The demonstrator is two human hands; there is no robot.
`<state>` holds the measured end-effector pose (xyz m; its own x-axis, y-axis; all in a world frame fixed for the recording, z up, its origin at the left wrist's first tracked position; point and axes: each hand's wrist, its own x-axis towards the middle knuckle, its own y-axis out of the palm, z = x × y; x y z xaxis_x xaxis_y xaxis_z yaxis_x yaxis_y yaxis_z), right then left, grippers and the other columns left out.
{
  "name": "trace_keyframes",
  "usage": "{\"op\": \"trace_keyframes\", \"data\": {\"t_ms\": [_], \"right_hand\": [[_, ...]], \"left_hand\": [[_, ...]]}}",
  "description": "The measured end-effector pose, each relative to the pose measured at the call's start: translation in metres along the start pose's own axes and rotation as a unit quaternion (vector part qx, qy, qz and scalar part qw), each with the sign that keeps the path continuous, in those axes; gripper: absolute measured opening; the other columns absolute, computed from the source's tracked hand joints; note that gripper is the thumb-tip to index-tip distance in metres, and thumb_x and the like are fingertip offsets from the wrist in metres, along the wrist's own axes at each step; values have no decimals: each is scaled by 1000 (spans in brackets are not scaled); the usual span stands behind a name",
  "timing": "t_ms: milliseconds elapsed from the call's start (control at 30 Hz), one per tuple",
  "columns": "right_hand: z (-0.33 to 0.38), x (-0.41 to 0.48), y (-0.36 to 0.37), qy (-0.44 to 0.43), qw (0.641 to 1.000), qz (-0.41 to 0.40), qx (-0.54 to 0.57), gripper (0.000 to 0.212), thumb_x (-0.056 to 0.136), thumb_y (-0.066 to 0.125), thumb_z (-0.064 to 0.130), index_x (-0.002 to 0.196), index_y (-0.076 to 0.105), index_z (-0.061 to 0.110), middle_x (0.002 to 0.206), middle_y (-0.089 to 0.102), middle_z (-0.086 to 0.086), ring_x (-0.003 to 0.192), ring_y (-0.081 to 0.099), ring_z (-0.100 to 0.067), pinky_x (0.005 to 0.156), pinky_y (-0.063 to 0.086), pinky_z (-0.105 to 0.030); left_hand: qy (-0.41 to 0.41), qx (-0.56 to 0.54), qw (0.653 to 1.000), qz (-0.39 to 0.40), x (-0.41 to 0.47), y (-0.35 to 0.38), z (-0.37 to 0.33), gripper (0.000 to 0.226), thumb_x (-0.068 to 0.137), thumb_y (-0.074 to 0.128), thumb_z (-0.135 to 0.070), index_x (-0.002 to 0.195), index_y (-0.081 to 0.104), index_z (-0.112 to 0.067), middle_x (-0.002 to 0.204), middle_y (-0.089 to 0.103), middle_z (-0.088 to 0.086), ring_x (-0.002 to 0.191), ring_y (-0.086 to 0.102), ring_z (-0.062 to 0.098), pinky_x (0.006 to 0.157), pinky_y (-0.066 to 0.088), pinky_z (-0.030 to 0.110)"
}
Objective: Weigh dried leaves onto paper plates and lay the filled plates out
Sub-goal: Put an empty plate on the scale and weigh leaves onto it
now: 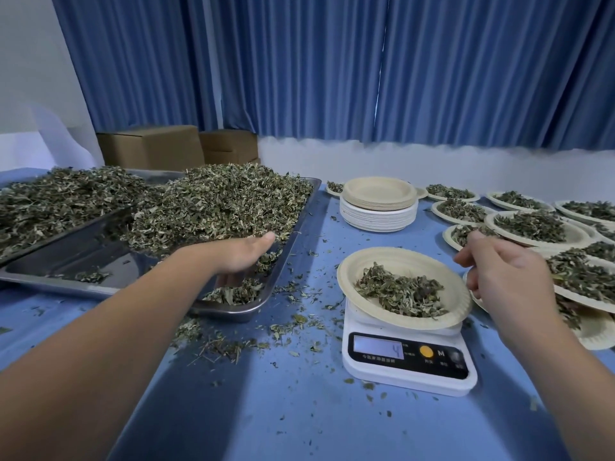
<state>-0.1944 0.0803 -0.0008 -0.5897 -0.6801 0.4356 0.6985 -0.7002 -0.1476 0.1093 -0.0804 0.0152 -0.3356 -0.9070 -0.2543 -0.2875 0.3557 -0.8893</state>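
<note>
Leaves point(402, 291): dried, grey-green, curled and brittle, pale stems mixed in; a low loose mound in a beige paper plate point(366, 261).
Paper plate: sits on a white scale point(409, 364) near the middle of the blue desk point(299, 420); display reads 4.
Right grip point(506, 281): fingers loosely curled, nothing seen in them; fingertips just beside the plate's right rim, apart from the mound.
Left grip point(239, 254): palm down in the near right corner of a steel tray point(83, 257), fingers hidden; cannot tell if it clasps anything. Well left of the plate.
Heap point(219, 201): big pile on the tray, just beyond Left grip.
Filled plates point(532, 227): clustered right of the scale, behind Right grip.
Stack point(379, 211): empty plates, behind the scale.
</note>
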Motion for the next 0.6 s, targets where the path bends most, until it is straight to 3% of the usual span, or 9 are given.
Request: {"op": "trace_keyframes", "data": {"t_ms": [67, 133, 200, 333, 400, 467, 500, 533, 600], "right_hand": [[0, -1, 2, -4, 1000, 3, -4, 38, 94, 53, 41, 66, 67, 20, 48, 47, -7, 41, 42, -8, 53, 36, -28], [1, -1, 4, -10, 1000, 5, -10, 38, 94, 52, 39, 64, 66, 21, 44, 46, -2, 40, 42, -8, 53, 36, -28], [1, -1, 5, -12, 1000, 4, -9, 38, 95, 52, 38, 63, 66, 21, 41, 46, 1, 39, 40, -8, 52, 34, -28], [1, 0, 3, -15, 1000, -7, 5, 37, 94, 52, 38, 64, 66, 22, 41, 45, 1, 38, 39, -7, 50, 33, -26], [1, 0, 2, -15, 1000, -11, 10, 37, 93, 52, 39, 64, 66, 23, 44, 46, -3, 39, 40, -8, 49, 34, -26], [2, 0, 2, -16, 1000, -13, 11, 36, 93, 52, 40, 64, 66, 24, 48, 47, -8, 40, 40, -9, 50, 34, -26], [2, -1, 1, -16, 1000, -14, 11, 36, 94, 52, 39, 64, 66, 24, 50, 47, -10, 41, 40, -10, 50, 34, -26], [3, -1, 0, -17, 1000, -15, 12, 36, 94, 52, 39, 64, 66, 24, 50, 48, -11, 41, 40, -10, 51, 34, -27], [4, -3, -1, -19, 1000, -17, 10, 36, 94, 52, 39, 64, 66, 25, 52, 47, -13, 41, 39, -12, 51, 33, -27]], "left_hand": [[-18, 8, 999, 36, 1, -1, -2, 102, 67, 2, -86, 155, 2, -34, 157, 23, 18, 117, 56, 40, 101, 45, 53], [-36, 11, 997, 66, 1, -1, -5, 109, 59, 5, -90, 154, -1, -36, 161, 14, 13, 125, 49, 41, 103, 43, 55], [-49, 17, 996, 75, 0, -1, -9, 114, 57, 5, -90, 155, 12, -32, 159, 20, 12, 132, 42, 40, 108, 37, 54], [-27, 47, 997, 53, -12, -12, -13, 109, 66, 5, -85, 144, 44, -20, 149, 40, 11, 130, 47, 30, 112, 34, 45], [-1, 18, 999, 51, -21, -19, -13, 93, 72, 15, -81, 117, 66, -17, 128, 58, 4, 108, 63, 16, 92, 53, 31], [25, -2, 999, 32, -31, -23, -15, 81, 73, 20, -77, 93, 71, -17, 98, 68, -3, 77, 70, 5, 64, 55, 17], [37, 16, 999, 7, -34, -23, -15, 81, 75, 18, -76, 93, 71, -17, 98, 70, -2, 77, 70, 5, 66, 54, 19], [44, 48, 998, -21, -37, -20, -15, 84, 79, 14, -75, 103, 71, -19, 113, 69, 2, 92, 69, 9, 80, 54, 25], [47, 114, 992, -27, -42, -12, -13, 90, 81, 4, -74, 136, 54, -22, 146, 46, 4, 133, 46, 21, 110, 32, 38]]}}
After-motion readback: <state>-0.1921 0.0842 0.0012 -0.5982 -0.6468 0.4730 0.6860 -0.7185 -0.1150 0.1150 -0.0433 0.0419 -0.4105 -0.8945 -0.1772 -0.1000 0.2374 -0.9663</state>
